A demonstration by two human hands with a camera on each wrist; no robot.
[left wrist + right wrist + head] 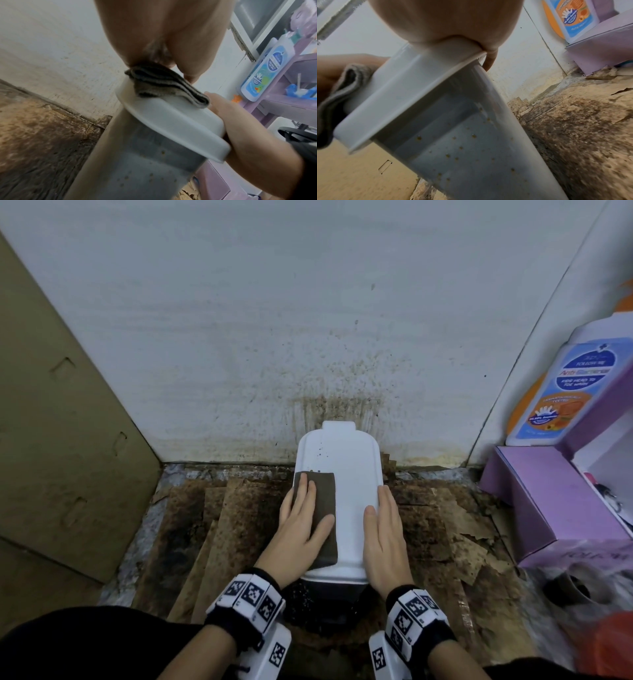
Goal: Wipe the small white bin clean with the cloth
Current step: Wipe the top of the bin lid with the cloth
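Observation:
The small white bin [349, 470] stands on the floor against the wall, its lid closed and flecked with dark specks near the back left. A folded dark brown cloth [323, 508] lies on the left half of the lid. My left hand [303, 515] presses flat on the cloth with straight fingers. My right hand [383, 529] rests flat along the lid's right edge, thumb on top. In the left wrist view the folded cloth [164, 83] sits under the palm on the bin lid [171, 121]. The right wrist view shows the bin [453, 121] body dotted with brown spots.
Stained, peeling brown sheets [455, 529] cover the floor around the bin. The white wall [308, 337] behind is splattered. Flattened cardboard [51, 422] leans at the left. A purple box [548, 508] and a wash bottle [565, 392] stand at the right.

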